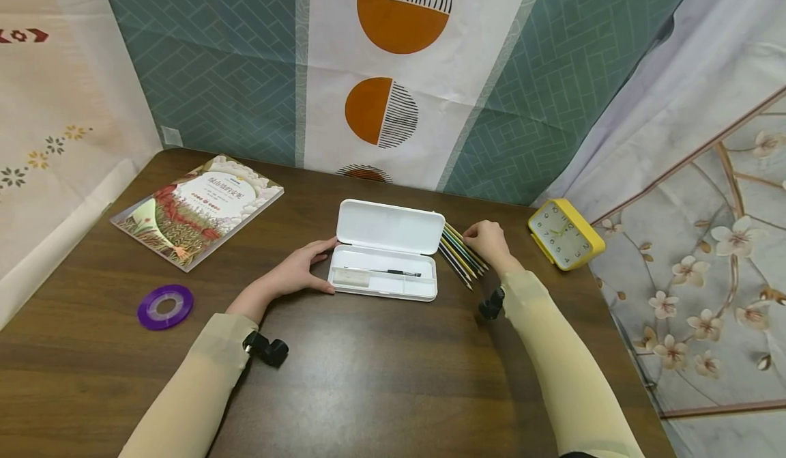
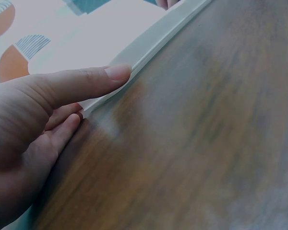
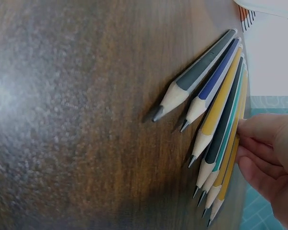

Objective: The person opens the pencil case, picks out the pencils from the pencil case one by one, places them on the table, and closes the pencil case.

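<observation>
A white pencil case (image 1: pixel 385 294) lies with its lid (image 1: pixel 390 227) raised; a pen (image 1: pixel 393 272) and a pale block, perhaps an eraser (image 1: pixel 351 278), are inside. My left hand (image 1: pixel 293 270) holds the case's left end, its thumb (image 2: pixel 93 86) along the front edge and its other fingers at the side and back. Right of the case, several pencils (image 3: pixel 216 112) fan out on the table, sharpened tips toward me. My right hand (image 1: pixel 488 241) pinches the outermost yellow pencil (image 3: pixel 229 167) with thumb and fingertips; the exact contact is partly hidden.
A yellow alarm clock (image 1: pixel 565 234) stands right of my right hand. At the back left lies an illustrated book (image 1: pixel 202 205), with a purple tape roll (image 1: pixel 144 311) nearer me. Patterned cloth (image 1: pixel 245 69) hangs behind the brown wooden table (image 1: pixel 368 376).
</observation>
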The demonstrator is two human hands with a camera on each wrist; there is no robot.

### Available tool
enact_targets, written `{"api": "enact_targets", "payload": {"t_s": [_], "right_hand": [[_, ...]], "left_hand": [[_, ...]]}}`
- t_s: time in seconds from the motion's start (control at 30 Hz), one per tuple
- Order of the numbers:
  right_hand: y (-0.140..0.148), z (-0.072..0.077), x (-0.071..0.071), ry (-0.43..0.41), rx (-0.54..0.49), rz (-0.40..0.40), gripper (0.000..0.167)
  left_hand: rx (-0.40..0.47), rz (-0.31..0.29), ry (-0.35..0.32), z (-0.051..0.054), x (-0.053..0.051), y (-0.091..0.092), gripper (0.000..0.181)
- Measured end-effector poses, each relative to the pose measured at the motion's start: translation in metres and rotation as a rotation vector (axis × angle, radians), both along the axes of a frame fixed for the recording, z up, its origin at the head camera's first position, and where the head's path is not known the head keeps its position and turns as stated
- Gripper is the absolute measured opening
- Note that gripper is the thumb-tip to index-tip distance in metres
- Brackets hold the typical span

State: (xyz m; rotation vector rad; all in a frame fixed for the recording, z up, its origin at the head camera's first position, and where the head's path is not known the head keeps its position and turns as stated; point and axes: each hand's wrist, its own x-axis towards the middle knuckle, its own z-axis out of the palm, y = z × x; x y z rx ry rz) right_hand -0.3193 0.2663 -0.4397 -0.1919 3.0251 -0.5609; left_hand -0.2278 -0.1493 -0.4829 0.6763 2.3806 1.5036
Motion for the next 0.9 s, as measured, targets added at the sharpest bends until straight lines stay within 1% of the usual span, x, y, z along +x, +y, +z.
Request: {"api": "enact_targets", "payload": {"t_s": [0.3, 0.53, 0.6, 0.7, 0.8, 0.83, 0.9], "right_hand": [[-0.002, 0.002, 0.001, -0.01, 0.017, -0.01, 0.021], [-0.003, 0.003, 0.002, -0.005, 0.017, -0.005, 0.022], [-0.003, 0.004, 0.002, 0.0, 0.019, -0.003, 0.022], [-0.003, 0.006, 0.003, 0.001, 0.018, -0.02, 0.022], [-0.005, 0.011, 0.004, 0.028, 0.005, -0.038, 0.022], [-0.006, 0.013, 0.004, 0.041, -0.005, -0.039, 0.022], [-0.009, 0.019, 0.003, 0.072, -0.031, -0.019, 0.023]], "left_hand": [[-0.011, 0.005, 0.006, 0.0, 0.0, 0.0, 0.107], [-0.003, -0.006, 0.023, -0.001, -0.001, -0.001, 0.105], [-0.003, 0.001, 0.042, -0.003, -0.001, -0.001, 0.105], [-0.004, 0.0, 0.042, -0.002, -0.001, -0.001, 0.105], [-0.016, 0.002, 0.051, -0.003, -0.001, 0.0, 0.106], [-0.011, -0.007, 0.039, -0.002, -0.001, 0.0, 0.106], [-0.008, -0.007, 0.04, -0.002, -0.001, 0.0, 0.107]]}}
